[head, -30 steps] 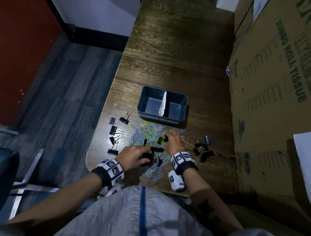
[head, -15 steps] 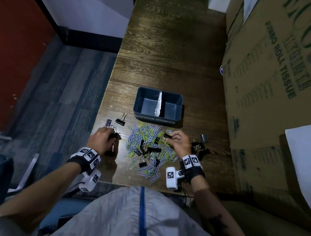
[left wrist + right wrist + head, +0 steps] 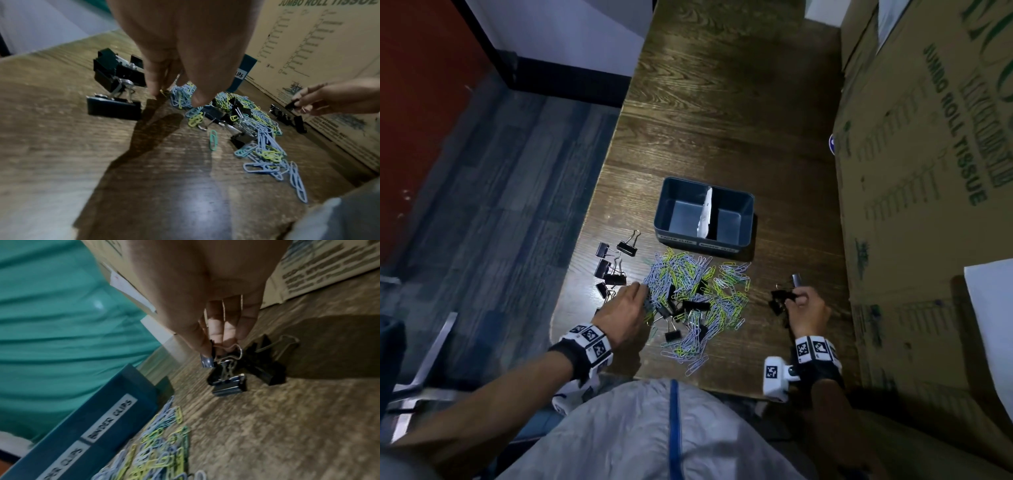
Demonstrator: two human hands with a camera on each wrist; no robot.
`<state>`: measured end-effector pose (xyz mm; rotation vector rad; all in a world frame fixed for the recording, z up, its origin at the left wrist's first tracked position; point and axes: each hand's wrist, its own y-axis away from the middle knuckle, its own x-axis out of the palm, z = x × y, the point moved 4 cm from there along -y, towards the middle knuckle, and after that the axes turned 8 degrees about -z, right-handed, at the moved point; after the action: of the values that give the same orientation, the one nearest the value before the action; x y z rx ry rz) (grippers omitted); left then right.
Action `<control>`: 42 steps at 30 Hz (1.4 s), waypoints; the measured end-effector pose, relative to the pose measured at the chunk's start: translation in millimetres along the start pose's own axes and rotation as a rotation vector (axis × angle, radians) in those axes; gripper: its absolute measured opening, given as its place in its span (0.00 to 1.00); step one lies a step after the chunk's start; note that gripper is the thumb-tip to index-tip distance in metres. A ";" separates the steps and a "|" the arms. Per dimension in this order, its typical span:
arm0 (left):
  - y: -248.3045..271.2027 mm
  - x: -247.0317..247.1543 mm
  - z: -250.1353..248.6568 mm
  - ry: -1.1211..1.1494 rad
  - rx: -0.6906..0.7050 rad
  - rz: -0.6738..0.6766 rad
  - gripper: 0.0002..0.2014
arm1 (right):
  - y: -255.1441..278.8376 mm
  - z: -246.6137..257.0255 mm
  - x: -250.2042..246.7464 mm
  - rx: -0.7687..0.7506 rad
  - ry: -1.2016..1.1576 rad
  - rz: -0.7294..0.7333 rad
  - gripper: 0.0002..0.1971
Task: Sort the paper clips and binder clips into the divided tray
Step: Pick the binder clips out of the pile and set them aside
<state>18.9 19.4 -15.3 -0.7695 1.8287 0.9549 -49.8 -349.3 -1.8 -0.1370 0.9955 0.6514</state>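
I'm pre-sorting: my right hand (image 3: 207, 331) pinches a black metal binder clip (image 3: 208, 359) beside the right cluster; my left hand (image 3: 625, 310), relaxed, reaches the coloured paper-clip pile (image 3: 688, 294). The blue 2-compartment tray (image 3: 703, 245) is empty; next, carry clips over.

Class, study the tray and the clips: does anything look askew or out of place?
Yes. The white divider in the tray leans crookedly instead of standing straight. Several black binder clips lie tangled within the paper clip pile, not apart from it.

Tray label (image 3: 239, 74) cut off — left hand (image 3: 180, 48) hides rest
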 end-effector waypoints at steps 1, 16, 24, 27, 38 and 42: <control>-0.3 1.1 -2.1 0.006 -0.018 0.009 0.30 | -2.5 -6.7 0.1 0.015 0.013 -0.001 0.11; -18.2 12.7 -39.2 -0.018 0.174 -0.026 0.29 | 104.3 49.3 99.7 -0.775 0.271 0.471 0.22; -35.7 23.6 -67.3 -0.106 0.281 0.066 0.27 | 105.2 59.3 106.0 -0.790 0.389 0.420 0.19; -41.6 22.3 -75.0 -0.123 0.257 0.072 0.28 | 104.5 60.4 102.4 -0.769 0.366 0.406 0.18; -41.9 10.1 -87.1 -0.152 0.251 -0.016 0.21 | 98.8 56.3 95.2 -0.718 0.314 0.374 0.19; -39.1 -7.6 -64.9 -0.018 0.203 -0.173 0.14 | 85.4 57.5 80.5 -0.554 0.151 0.332 0.16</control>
<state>25.7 -55.1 -0.9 -0.7753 1.7792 0.6520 -25.9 -222.1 -20.0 -0.5211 0.9689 1.2295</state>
